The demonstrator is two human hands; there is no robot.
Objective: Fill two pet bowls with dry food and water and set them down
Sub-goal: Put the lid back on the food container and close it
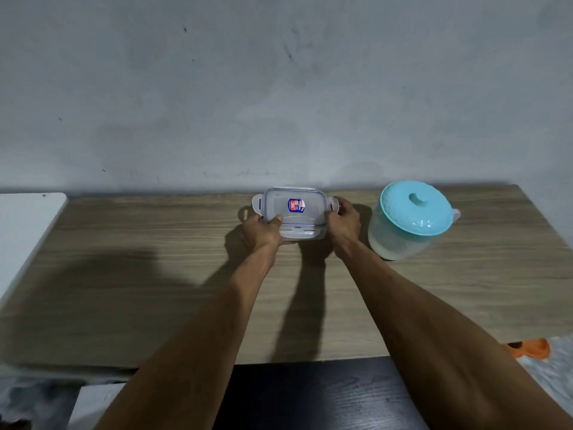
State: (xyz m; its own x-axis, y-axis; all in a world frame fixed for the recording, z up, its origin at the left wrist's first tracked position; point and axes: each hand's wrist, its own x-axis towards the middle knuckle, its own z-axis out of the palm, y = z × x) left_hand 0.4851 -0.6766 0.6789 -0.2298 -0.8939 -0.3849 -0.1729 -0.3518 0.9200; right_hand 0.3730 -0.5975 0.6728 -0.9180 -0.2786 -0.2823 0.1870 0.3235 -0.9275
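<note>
Clear lidded container (pixel 293 212) at the far middle of the wooden table (pixel 139 274), near the wall. Left hand (pixel 262 232) grips its near-left corner, thumb on the lid. Right hand (pixel 342 223) curls around its right end. A turquoise-lidded pitcher (pixel 409 221) stands just beside, rightward.

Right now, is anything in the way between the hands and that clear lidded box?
Nothing visible. The left hand and right hand grip the clear lidded box at its two ends on the wooden table. The teal-lidded jug stands apart to the box's right, not between them.
</note>
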